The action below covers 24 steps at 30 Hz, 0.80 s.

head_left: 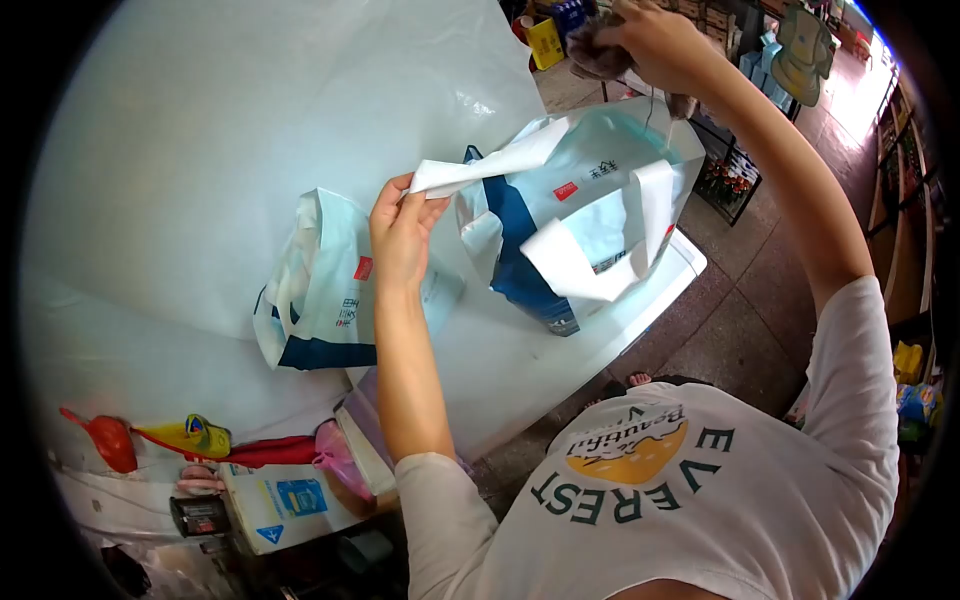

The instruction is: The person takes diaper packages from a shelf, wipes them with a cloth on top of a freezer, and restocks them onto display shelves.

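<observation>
Well, the fingers of the left hand [398, 235] pinch one end of a white handle [490, 165], drawing it out sideways, while those of the right hand [665, 50] are curled around a brown furry bundle [598, 52]; how firmly they squeeze, I cannot tell. The shopping bag [600, 215] stands open on the white table [480, 385], just right of the left fingertips and below the right ones. A thin cord [651, 105] dangles under the right fingers by the bag's far rim; whether it falls inside or outside is unclear. A steady, light pinch seems best on the left, with enough sideways pull to spread the mouth but not enough to tip the bag. The right fingers do well to hold bundle and cord clear of the other handle [610, 275], which loops out below and right of the left fingers. A second bag [325, 275] sits lower left of those fingers, beside the forearm.
</observation>
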Each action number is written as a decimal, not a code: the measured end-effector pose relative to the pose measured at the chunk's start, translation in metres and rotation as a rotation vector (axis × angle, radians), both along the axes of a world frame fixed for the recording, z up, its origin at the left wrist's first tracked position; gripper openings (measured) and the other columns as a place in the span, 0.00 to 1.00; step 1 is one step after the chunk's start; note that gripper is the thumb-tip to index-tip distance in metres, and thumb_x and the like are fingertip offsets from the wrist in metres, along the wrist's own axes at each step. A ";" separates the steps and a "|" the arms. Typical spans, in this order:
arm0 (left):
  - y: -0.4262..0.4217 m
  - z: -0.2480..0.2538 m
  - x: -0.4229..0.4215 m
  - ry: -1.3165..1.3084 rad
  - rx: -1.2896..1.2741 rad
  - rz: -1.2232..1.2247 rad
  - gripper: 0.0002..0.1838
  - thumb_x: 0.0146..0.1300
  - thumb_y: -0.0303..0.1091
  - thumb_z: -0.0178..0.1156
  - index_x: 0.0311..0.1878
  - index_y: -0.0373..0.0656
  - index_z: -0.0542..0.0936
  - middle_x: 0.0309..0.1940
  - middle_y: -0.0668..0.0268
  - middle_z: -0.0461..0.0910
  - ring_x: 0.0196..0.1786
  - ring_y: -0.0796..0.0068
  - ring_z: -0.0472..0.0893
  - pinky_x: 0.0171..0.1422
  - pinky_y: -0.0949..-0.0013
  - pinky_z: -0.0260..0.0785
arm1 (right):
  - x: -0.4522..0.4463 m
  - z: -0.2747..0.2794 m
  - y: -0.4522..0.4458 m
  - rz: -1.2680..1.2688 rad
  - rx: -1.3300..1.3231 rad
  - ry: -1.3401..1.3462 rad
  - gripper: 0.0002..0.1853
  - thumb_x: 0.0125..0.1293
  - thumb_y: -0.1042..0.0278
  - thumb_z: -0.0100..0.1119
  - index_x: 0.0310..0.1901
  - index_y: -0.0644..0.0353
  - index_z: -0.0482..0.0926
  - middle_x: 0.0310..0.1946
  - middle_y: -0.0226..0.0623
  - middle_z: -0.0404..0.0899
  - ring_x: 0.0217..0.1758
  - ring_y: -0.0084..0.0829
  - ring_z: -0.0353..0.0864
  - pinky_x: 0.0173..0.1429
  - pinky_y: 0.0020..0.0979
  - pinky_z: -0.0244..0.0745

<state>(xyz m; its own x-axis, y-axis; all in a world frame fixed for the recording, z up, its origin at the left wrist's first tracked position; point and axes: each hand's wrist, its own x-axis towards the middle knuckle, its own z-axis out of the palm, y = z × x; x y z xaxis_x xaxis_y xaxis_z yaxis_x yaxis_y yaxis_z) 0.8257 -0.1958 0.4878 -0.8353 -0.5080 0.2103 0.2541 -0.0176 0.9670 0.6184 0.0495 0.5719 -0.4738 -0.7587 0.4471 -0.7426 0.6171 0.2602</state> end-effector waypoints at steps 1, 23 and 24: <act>0.002 0.003 -0.002 0.000 0.000 -0.006 0.10 0.64 0.27 0.46 0.47 0.35 0.69 0.45 0.55 0.74 0.48 0.65 0.76 0.54 0.62 0.68 | 0.014 0.013 0.000 0.027 -0.132 -0.119 0.19 0.48 0.69 0.56 0.45 0.55 0.77 0.38 0.46 0.73 0.41 0.46 0.75 0.45 0.39 0.72; 0.021 0.029 -0.007 -0.059 -0.095 0.091 0.15 0.60 0.26 0.44 0.51 0.34 0.66 0.41 0.53 0.75 0.44 0.65 0.78 0.51 0.66 0.68 | -0.036 -0.006 0.048 0.070 -0.116 -0.115 0.17 0.48 0.70 0.56 0.44 0.55 0.77 0.38 0.45 0.73 0.40 0.45 0.75 0.45 0.37 0.72; 0.023 0.034 -0.009 -0.057 -0.097 0.087 0.15 0.60 0.26 0.44 0.51 0.34 0.66 0.41 0.53 0.75 0.44 0.65 0.78 0.51 0.66 0.68 | -0.036 -0.005 0.053 0.067 -0.117 -0.112 0.17 0.48 0.70 0.56 0.44 0.55 0.77 0.38 0.45 0.73 0.40 0.45 0.75 0.45 0.37 0.72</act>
